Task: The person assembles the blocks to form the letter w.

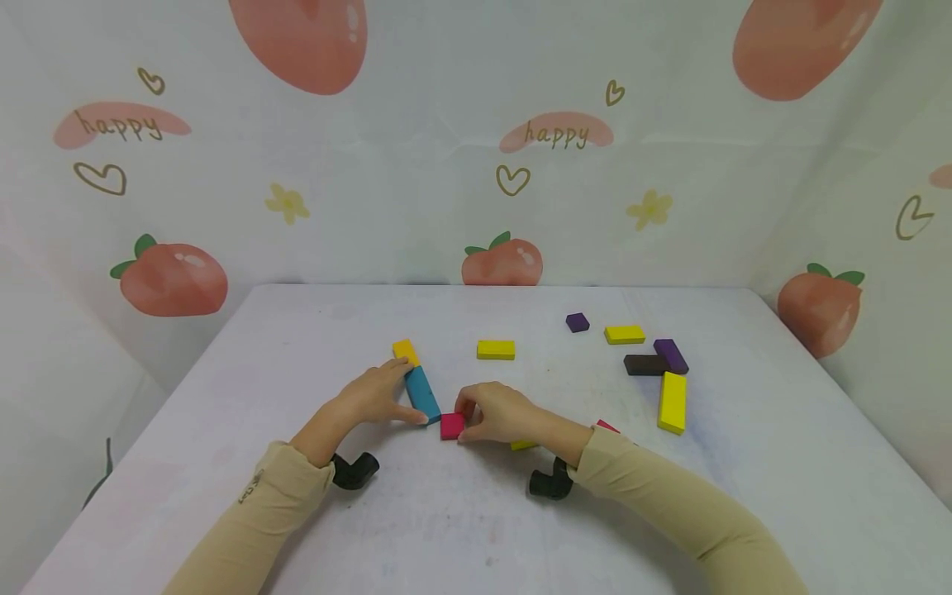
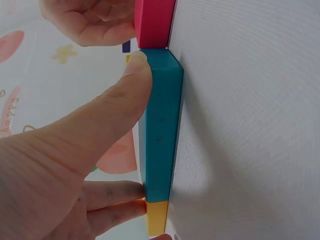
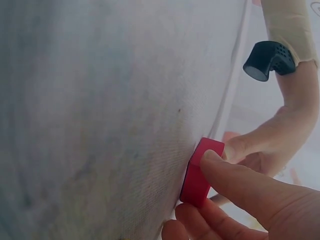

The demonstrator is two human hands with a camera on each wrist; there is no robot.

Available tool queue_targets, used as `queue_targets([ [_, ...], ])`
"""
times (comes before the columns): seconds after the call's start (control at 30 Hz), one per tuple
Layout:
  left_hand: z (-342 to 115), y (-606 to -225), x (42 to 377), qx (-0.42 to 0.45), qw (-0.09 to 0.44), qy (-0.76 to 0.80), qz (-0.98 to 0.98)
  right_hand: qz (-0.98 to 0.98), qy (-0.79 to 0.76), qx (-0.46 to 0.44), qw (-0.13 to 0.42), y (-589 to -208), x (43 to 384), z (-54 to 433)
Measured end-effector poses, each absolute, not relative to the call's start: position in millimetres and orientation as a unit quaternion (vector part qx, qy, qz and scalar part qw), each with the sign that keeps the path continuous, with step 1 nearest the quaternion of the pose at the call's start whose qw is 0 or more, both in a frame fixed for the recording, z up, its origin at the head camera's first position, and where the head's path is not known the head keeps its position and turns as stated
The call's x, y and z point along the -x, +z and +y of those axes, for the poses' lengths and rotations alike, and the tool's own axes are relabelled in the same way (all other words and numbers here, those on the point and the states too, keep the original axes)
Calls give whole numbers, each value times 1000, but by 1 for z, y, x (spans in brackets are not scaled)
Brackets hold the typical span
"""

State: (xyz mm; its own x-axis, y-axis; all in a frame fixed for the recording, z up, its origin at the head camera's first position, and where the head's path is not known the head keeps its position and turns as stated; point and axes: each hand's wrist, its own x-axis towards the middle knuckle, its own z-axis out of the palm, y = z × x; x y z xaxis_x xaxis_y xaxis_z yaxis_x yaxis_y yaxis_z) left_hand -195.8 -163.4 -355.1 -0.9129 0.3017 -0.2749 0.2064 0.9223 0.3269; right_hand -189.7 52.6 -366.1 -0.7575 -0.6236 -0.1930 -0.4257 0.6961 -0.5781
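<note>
In the head view, a blue block [image 1: 422,395] lies end to end with an orange-yellow block [image 1: 405,352]. My left hand [image 1: 374,395] spreads along them; its thumb touches the blue block's near end, and its outstretched fingers reach the joint between the two, as the left wrist view shows. A small red block [image 1: 451,427] sits at the blue block's near end. My right hand [image 1: 500,412] pinches this red block between thumb and fingers, with the thumb on its face in the right wrist view.
Beyond the hands lie a yellow block [image 1: 495,350] and a purple one [image 1: 577,322]. At right are more yellow blocks [image 1: 673,403], a dark block [image 1: 645,365] and another purple block [image 1: 672,355]. My right arm partly hides a yellow block [image 1: 524,445] and a red one [image 1: 606,426].
</note>
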Motion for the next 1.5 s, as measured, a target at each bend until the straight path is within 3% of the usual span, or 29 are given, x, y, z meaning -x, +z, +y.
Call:
queue_targets([
  [0.87,-163,-354,194,-130,160,148,967,898,-270,273,215,-361,191,56],
  [1.5,-164,-356,195,-136,158,152,966,893,-294,280,194,-351,203,103],
])
